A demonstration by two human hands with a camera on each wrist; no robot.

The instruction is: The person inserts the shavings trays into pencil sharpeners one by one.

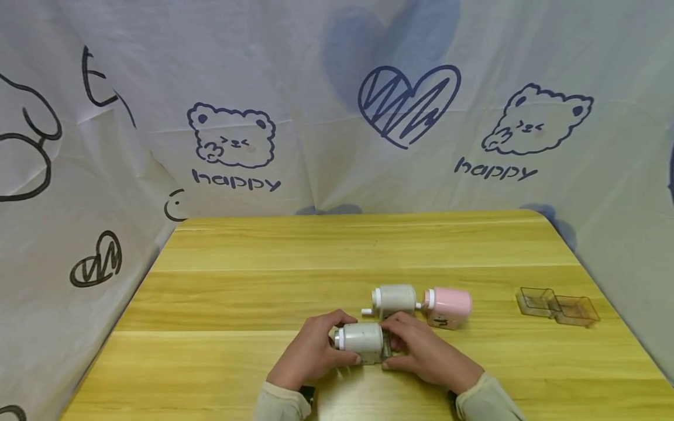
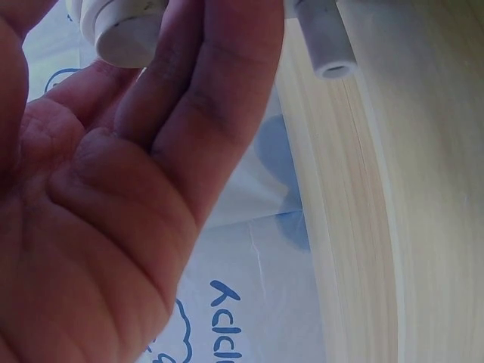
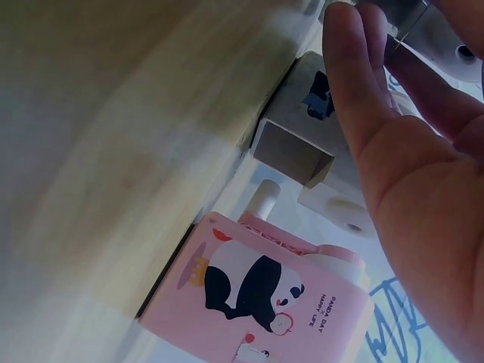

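A grey crank pencil sharpener (image 1: pixel 363 337) lies between both hands, low over the table's front half. My left hand (image 1: pixel 315 349) grips its left end, thumb in front and fingers behind. At its right end my right hand (image 1: pixel 423 351) pinches a dark see-through shavings drawer (image 1: pixel 387 346); how deep it sits in the body is hard to see. Just behind stands a second grey sharpener (image 1: pixel 397 298), showing a hollow drawer slot in the right wrist view. To its right is a pink sharpener (image 1: pixel 453 301) with a panda print (image 3: pixel 257 280).
Two see-through drawers (image 1: pixel 537 302) lie side by side near the right table edge, one greyish, one brownish. The wood-grain table (image 1: pixel 237 280) meets a white cloth (image 1: pixel 310 164) with bear and heart drawings at the back and sides.
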